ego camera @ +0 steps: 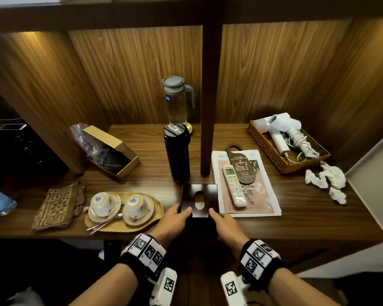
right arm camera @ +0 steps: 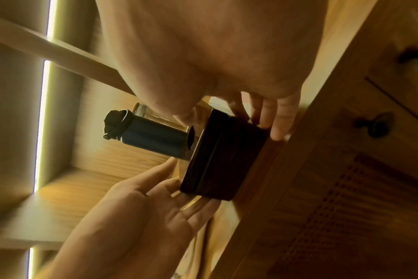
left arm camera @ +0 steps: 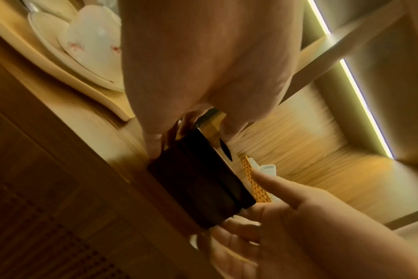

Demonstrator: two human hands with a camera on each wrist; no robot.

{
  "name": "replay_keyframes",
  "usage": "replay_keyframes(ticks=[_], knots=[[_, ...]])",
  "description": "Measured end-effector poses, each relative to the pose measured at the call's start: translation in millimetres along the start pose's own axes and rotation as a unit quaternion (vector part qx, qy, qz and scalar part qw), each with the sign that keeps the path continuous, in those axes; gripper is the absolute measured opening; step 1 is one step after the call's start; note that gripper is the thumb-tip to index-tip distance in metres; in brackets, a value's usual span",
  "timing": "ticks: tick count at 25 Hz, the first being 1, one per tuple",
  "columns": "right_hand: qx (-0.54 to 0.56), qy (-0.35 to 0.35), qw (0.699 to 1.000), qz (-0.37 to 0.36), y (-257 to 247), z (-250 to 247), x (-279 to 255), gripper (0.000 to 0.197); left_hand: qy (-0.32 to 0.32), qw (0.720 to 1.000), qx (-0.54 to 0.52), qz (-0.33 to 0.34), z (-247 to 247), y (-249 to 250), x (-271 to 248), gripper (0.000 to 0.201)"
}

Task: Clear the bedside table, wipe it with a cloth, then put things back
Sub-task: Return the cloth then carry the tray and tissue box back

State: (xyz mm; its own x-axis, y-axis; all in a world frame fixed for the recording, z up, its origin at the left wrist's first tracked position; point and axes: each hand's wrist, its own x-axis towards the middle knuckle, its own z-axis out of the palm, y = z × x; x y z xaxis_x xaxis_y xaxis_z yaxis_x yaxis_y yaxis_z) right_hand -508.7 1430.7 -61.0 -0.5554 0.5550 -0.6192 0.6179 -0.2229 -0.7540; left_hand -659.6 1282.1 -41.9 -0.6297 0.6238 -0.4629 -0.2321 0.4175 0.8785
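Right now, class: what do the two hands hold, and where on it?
Both hold the dark tissue box: left hand on its left side, right hand on its right.

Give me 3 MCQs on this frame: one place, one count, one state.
1. Where is the remote control?
A. in the wicker basket
B. on the menu booklet
C. on the tray

2. How many cups are on the tray?
A. one
B. two
C. three

3. How do the cups stand?
A. upside down
B. upright
C. on their sides

Answers: 1 B, it lies on the booklet beside the door hanger; 2 B, one per saucer; 3 A, their stamped bases face up.
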Motion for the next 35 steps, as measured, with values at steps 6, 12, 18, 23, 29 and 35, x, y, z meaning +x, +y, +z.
replay_keyframes(ticks=[6,12,18,23,29,35], knots=[[0.233,0.024,0.971,0.046,-58.0,9.7,-46.1,0.081,0.012,1.000,-0.023,0.014,6.8,5.0,8.6,0.064],[0.352,0.049,0.931,0.084,-69.6,15.3,-39.8,0.050,0.035,0.998,-0.053,-0.003,13.3,8.6,4.2,0.076],[0.366,0.011,0.923,0.116,-68.1,15.5,-34.4,0.074,0.017,0.995,-0.095,-0.007,18.0,14.3,-12.8,0.053],[0.375,-0.018,0.922,0.096,-62.9,8.5,-33.1,0.058,0.093,0.978,-0.177,-0.055,-19.5,1.2,-40.7,0.016],[0.389,-0.029,0.918,0.068,-51.9,-13.5,-45.0,0.065,0.392,0.861,-0.272,-0.178,-117.8,-51.1,-56.4,0.017],[0.379,-0.039,0.923,0.050,-51.0,-33.7,-62.2,0.053,0.441,0.823,-0.283,-0.219,-151.8,-70.3,-34.4,0.039]])
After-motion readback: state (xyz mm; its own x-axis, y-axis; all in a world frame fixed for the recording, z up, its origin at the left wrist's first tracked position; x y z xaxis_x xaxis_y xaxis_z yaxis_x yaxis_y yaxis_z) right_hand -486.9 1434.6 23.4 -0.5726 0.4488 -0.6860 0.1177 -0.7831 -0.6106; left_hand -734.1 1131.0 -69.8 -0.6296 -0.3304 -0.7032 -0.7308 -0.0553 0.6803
